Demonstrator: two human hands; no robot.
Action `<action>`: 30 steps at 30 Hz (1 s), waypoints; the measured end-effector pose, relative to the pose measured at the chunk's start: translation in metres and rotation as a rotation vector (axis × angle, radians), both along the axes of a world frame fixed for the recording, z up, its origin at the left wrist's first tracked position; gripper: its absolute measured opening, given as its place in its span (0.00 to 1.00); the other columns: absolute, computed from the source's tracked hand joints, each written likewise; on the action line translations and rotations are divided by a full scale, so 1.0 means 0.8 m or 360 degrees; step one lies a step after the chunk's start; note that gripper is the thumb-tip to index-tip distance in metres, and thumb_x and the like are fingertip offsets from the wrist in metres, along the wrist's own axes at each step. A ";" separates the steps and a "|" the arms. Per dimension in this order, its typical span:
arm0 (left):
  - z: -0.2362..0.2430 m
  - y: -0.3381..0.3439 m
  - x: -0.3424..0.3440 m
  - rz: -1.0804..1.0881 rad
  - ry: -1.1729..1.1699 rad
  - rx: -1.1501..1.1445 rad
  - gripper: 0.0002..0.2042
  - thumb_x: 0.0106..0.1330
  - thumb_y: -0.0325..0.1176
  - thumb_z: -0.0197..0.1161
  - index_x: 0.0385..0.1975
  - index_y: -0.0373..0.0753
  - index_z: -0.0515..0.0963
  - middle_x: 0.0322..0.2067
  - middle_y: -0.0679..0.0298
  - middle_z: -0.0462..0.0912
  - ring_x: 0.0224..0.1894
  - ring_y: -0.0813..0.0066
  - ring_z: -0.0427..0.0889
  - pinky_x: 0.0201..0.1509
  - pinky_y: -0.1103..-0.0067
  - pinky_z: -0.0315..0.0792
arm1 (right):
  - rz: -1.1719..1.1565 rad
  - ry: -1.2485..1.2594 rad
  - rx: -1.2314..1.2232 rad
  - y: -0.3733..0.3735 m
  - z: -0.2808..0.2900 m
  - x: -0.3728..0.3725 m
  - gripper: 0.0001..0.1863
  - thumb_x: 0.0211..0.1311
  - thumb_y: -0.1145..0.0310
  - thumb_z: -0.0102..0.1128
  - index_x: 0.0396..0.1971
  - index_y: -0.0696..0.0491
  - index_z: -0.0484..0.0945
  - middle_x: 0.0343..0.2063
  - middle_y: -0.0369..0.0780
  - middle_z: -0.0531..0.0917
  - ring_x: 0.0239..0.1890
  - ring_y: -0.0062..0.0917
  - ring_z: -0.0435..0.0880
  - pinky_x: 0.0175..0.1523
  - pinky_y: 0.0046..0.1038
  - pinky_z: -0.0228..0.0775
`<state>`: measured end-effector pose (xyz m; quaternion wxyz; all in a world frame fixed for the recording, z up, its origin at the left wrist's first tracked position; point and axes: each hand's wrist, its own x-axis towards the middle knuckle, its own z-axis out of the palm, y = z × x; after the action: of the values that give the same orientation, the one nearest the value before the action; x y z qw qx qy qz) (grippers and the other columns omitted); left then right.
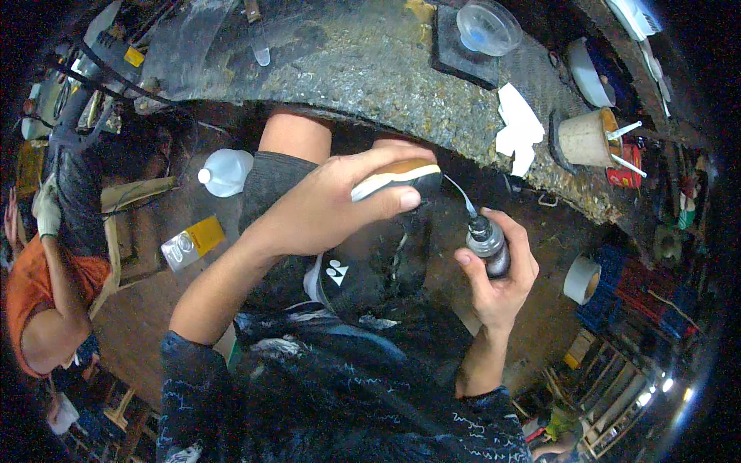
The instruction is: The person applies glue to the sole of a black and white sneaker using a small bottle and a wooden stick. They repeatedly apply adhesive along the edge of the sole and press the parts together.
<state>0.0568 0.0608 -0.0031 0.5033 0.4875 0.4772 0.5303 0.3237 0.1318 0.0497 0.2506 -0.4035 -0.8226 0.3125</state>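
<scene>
In my left hand (328,202), I hold a dark shoe piece (397,176) with a cream rim and a tan top, fingers over it and thumb along its near side. My right hand (498,270) grips a small dark bottle (485,236) topped by a thin curved translucent nozzle (461,193). The nozzle's tip is just to the right of the shoe piece, close to its edge; whether they touch I cannot tell. Both are held over my lap, below the rough edge of a workbench (347,73).
On the bench are a clear bowl (488,27), white scraps (517,127) and a bucket with handles sticking out (587,143). A plastic jug (228,174) and yellow container (193,243) are low at left, where a gloved co-worker (54,309) works. A tape roll (580,279) lies right.
</scene>
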 end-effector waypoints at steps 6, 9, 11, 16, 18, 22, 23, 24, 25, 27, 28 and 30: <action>-0.008 0.006 0.002 0.0068 0.0084 -0.0077 0.20 0.79 0.34 0.63 0.66 0.33 0.81 0.59 0.53 0.89 0.63 0.63 0.87 0.71 0.70 0.75 | 0.0043 -0.0099 0.0121 -0.008 0.005 -0.007 0.29 0.55 0.69 0.86 0.55 0.63 0.85 0.47 0.47 0.91 0.44 0.30 0.90 0.53 0.31 0.81; -0.017 0.013 -0.003 0.0045 0.0035 -0.0155 0.18 0.79 0.33 0.62 0.64 0.33 0.82 0.58 0.54 0.90 0.62 0.64 0.87 0.71 0.70 0.75 | 0.0065 -0.0270 0.0157 -0.008 0.009 -0.010 0.28 0.55 0.71 0.86 0.55 0.63 0.85 0.46 0.48 0.92 0.42 0.32 0.90 0.51 0.32 0.81; -0.022 0.016 -0.009 0.0019 0.0045 -0.0143 0.18 0.79 0.33 0.62 0.63 0.33 0.82 0.57 0.54 0.91 0.62 0.65 0.87 0.71 0.70 0.75 | 0.0089 -0.0287 0.0295 -0.003 0.004 -0.014 0.28 0.54 0.68 0.87 0.54 0.61 0.86 0.38 0.47 0.90 0.35 0.34 0.90 0.43 0.33 0.81; -0.030 0.016 -0.012 0.0052 0.0128 -0.0160 0.19 0.79 0.34 0.64 0.64 0.33 0.82 0.58 0.54 0.89 0.62 0.63 0.85 0.72 0.69 0.74 | -0.0004 -0.0289 0.0283 -0.003 -0.006 -0.021 0.26 0.56 0.66 0.86 0.53 0.59 0.87 0.37 0.47 0.90 0.34 0.35 0.90 0.42 0.33 0.82; -0.033 0.017 -0.015 0.0129 0.0309 -0.0083 0.19 0.79 0.35 0.64 0.64 0.33 0.82 0.60 0.53 0.87 0.64 0.62 0.84 0.73 0.69 0.73 | -0.0094 -0.0227 0.0180 -0.005 -0.007 -0.025 0.25 0.58 0.65 0.85 0.53 0.59 0.86 0.38 0.46 0.90 0.36 0.32 0.90 0.45 0.32 0.82; -0.042 0.020 -0.027 0.0024 0.0284 -0.0080 0.21 0.79 0.36 0.65 0.66 0.32 0.81 0.60 0.52 0.86 0.65 0.60 0.83 0.74 0.69 0.72 | -0.0221 0.0268 -0.0549 0.005 -0.016 -0.047 0.25 0.63 0.67 0.82 0.57 0.58 0.83 0.44 0.38 0.90 0.46 0.22 0.87 0.55 0.29 0.79; -0.044 0.022 -0.028 0.0013 0.0283 -0.0068 0.21 0.79 0.36 0.65 0.66 0.32 0.80 0.60 0.52 0.86 0.65 0.60 0.83 0.74 0.69 0.72 | -0.0134 0.0337 -0.0529 0.013 -0.025 -0.058 0.24 0.64 0.67 0.81 0.57 0.58 0.83 0.45 0.37 0.89 0.47 0.21 0.85 0.55 0.27 0.78; -0.045 0.023 -0.028 0.0002 0.0287 -0.0055 0.21 0.79 0.36 0.65 0.66 0.32 0.80 0.59 0.52 0.86 0.64 0.61 0.83 0.73 0.69 0.72 | -0.0113 0.0429 -0.0607 0.018 -0.034 -0.069 0.24 0.66 0.66 0.80 0.57 0.58 0.82 0.44 0.36 0.88 0.47 0.20 0.85 0.55 0.26 0.78; -0.044 0.024 -0.027 0.0014 0.0234 -0.0103 0.20 0.80 0.36 0.65 0.66 0.32 0.81 0.59 0.53 0.87 0.64 0.61 0.84 0.73 0.69 0.73 | -0.0090 0.0501 -0.0690 0.022 -0.042 -0.078 0.24 0.67 0.65 0.79 0.58 0.58 0.82 0.44 0.36 0.88 0.47 0.20 0.84 0.55 0.26 0.78; -0.039 0.023 -0.022 0.0049 0.0130 -0.0231 0.20 0.80 0.36 0.65 0.64 0.32 0.81 0.58 0.54 0.87 0.62 0.61 0.85 0.72 0.69 0.74 | -0.0020 0.0689 -0.0939 0.033 -0.057 -0.095 0.23 0.70 0.63 0.77 0.59 0.57 0.82 0.44 0.36 0.88 0.47 0.20 0.84 0.56 0.26 0.78; -0.034 0.023 -0.020 0.0100 0.0151 -0.0185 0.19 0.80 0.36 0.65 0.63 0.31 0.82 0.58 0.53 0.87 0.62 0.61 0.85 0.71 0.70 0.75 | 0.0026 0.0780 -0.1067 0.036 -0.062 -0.100 0.23 0.71 0.62 0.77 0.59 0.57 0.81 0.45 0.36 0.88 0.47 0.20 0.84 0.56 0.27 0.78; -0.023 0.019 -0.018 0.0212 0.0229 -0.0194 0.17 0.81 0.36 0.64 0.61 0.31 0.82 0.56 0.53 0.88 0.60 0.60 0.87 0.68 0.70 0.76 | 0.0010 0.0697 -0.1028 0.039 -0.064 -0.102 0.24 0.72 0.60 0.76 0.60 0.57 0.81 0.46 0.37 0.89 0.48 0.21 0.85 0.56 0.27 0.78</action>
<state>0.0422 0.0761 -0.0212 0.4600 0.4601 0.5748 0.4962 0.2421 0.1631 -0.0011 0.2794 -0.3829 -0.6103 0.6347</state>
